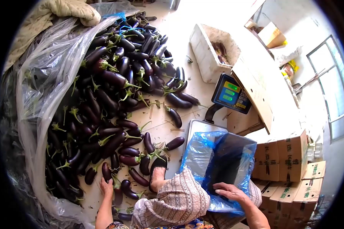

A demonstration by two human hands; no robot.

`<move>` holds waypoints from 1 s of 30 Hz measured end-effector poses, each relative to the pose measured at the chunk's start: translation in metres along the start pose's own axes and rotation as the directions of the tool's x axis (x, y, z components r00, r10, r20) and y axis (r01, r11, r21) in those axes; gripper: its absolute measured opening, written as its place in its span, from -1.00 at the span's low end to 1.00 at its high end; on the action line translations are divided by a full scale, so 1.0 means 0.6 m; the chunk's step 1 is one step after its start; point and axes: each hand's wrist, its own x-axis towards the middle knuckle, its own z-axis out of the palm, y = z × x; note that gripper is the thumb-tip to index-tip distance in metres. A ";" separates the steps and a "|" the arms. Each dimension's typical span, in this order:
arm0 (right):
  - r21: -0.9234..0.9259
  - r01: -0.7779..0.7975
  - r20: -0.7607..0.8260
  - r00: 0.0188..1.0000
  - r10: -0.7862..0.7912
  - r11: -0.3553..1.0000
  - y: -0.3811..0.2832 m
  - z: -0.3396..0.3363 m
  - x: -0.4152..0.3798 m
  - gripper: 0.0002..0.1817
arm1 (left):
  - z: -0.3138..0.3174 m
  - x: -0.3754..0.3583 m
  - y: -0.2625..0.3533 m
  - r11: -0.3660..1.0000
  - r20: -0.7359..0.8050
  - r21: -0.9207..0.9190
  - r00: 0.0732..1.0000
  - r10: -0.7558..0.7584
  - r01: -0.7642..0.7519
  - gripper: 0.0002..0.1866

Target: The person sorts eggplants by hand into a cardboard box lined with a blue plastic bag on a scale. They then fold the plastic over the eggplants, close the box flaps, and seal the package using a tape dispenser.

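My left hand (pixel 106 186) is closed around the lower end of a dark eggplant (pixel 106 171) at the near edge of a large eggplant pile (pixel 114 99). My right hand (pixel 230 191) rests inside the near side of a container lined with blue plastic (pixel 191 152), its fingers stretched and holding nothing visible. The lined container stands on a scale platform (pixel 195 126), between my legs and the digital display (pixel 231 92), which is lit green. Dark material shows within the lining; I cannot make out what it is.
Clear plastic sheeting (pixel 30 99) borders the pile at left. Loose eggplants lie near my foot (pixel 158 173). A white foam box (pixel 206 49) holding a few items stands beyond the scale. Printed cardboard boxes (pixel 290 156) are stacked at right, and a cardboard sheet (pixel 254 95) leans behind the display.
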 end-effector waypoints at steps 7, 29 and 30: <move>0.026 0.115 -0.140 0.984 -0.110 0.993 0.015 0.002 -0.096 -0.51 | -0.023 -0.090 0.076 0.872 -0.107 -0.303 0.923 0.371 -0.385 -0.56; -0.328 0.181 -0.257 0.928 -0.272 0.927 -0.073 0.012 -0.074 -0.64 | -0.080 -0.111 0.104 0.471 0.164 -0.869 0.986 -0.017 0.152 -0.48; -0.302 0.186 -0.230 0.938 -0.261 0.935 -0.069 0.006 -0.070 -0.63 | -0.103 -0.103 0.077 0.540 0.143 -0.832 0.990 -0.017 0.129 -0.50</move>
